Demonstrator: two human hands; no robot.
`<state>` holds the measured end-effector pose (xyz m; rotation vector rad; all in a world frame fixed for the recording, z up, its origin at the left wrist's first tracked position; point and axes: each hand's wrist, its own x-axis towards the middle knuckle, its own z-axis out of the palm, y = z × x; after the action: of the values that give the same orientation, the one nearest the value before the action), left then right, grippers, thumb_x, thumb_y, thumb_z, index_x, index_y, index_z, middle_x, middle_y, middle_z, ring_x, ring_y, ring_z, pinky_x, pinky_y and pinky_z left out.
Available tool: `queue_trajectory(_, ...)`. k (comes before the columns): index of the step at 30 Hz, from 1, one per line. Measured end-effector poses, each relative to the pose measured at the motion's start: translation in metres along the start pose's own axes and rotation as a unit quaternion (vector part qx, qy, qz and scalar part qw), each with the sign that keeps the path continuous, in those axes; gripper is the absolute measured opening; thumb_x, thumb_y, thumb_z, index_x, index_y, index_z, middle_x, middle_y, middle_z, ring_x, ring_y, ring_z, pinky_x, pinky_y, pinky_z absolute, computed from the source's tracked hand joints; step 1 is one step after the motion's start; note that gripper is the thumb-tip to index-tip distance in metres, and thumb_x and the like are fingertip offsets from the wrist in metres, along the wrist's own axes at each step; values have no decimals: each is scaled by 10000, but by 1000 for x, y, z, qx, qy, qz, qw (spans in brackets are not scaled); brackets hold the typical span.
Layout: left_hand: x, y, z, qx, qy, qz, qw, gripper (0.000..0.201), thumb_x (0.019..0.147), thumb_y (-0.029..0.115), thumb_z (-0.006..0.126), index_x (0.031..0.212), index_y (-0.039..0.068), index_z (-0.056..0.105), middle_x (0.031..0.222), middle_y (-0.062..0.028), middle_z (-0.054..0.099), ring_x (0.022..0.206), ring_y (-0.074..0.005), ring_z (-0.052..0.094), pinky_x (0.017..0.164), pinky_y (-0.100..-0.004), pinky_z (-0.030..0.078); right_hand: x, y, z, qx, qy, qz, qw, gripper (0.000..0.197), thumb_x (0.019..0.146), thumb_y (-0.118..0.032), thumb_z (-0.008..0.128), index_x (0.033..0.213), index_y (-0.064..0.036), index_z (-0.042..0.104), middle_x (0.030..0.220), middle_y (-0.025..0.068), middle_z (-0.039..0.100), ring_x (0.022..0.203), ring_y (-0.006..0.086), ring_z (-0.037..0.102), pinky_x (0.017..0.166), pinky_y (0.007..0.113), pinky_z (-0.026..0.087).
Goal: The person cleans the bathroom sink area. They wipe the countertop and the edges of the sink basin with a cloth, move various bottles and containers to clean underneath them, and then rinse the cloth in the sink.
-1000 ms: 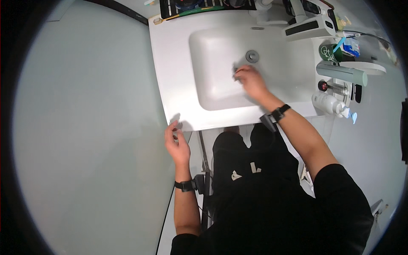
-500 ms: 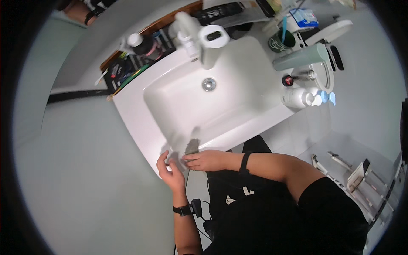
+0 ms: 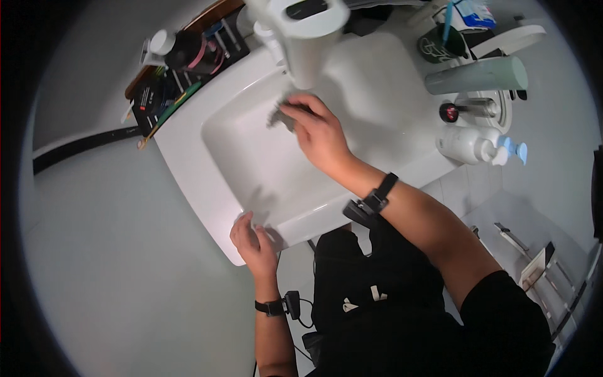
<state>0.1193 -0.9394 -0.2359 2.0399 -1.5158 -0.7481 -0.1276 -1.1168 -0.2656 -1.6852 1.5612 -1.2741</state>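
My right hand (image 3: 320, 135) is over the basin of the white sink (image 3: 188, 169), near the base of the faucet. Its fingers are closed on a small grey cloth (image 3: 279, 118), whose ragged edge sticks out past the fingertips. The drain is hidden under this hand. My left hand (image 3: 254, 248) is at the near left corner of the sink, fingers apart and slightly curled, with nothing in it. Above the basin rises a pale, thick faucet (image 3: 308, 31) with a dark oval on top.
A dark bottle with a white cap (image 3: 198, 53) and several boxes stand along the back left ledge. Along the right side are a green cup (image 3: 440, 44), a pale teal tumbler (image 3: 477, 75) and white pump bottles (image 3: 465, 144). A folding rack (image 3: 537, 267) stands at lower right.
My right hand has carried the grey cloth from the sink's near edge forward into the basin beside the faucet. My left hand has stayed at the corner. The view has shifted closer to the sink.
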Motion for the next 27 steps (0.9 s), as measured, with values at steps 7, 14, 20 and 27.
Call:
queue_trajectory(7, -4, -2, 1, 62, -14, 32, 997, 365, 945, -11, 629, 1307, -8, 677, 1395, -174, 635, 1373, -358, 519, 1159, -451, 436, 49, 7, 83, -290, -61, -106, 949, 716, 972, -257, 653, 1514, 167, 454, 1625, 314, 420, 1538, 448, 410, 1259, 536, 374)
queue_trajectory(14, -10, -7, 0, 45, -26, 31, 998, 366, 946, -10, 623, 1306, 7, 685, 1401, -157, 639, 1418, -381, 494, 1199, -490, 391, 68, 5, 118, -444, -95, -42, 890, 713, 969, -207, 647, 1526, 188, 439, 1629, 370, 397, 1547, 474, 384, 1280, 502, 347)
queue_trajectory(20, -11, -8, 1, 34, -34, 24, 999, 340, 959, 11, 631, 1294, 17, 690, 1392, -148, 654, 1436, -393, 483, 1211, -498, 376, 85, 30, 88, -216, -54, -100, 970, 433, 910, 1, 675, 1340, 35, 640, 1476, 197, 558, 1371, 391, 558, 1041, 471, 583)
queue_trajectory(27, 55, 42, -7, -10, -47, 73, 996, 395, 974, 40, 619, 1365, 9, 669, 1413, -174, 655, 1389, -409, 536, 1192, -506, 404, 73, 3, 69, -175, -41, -123, 976, 517, 901, 33, 639, 1407, -69, 641, 1458, 134, 575, 1394, 388, 564, 1085, 490, 554)
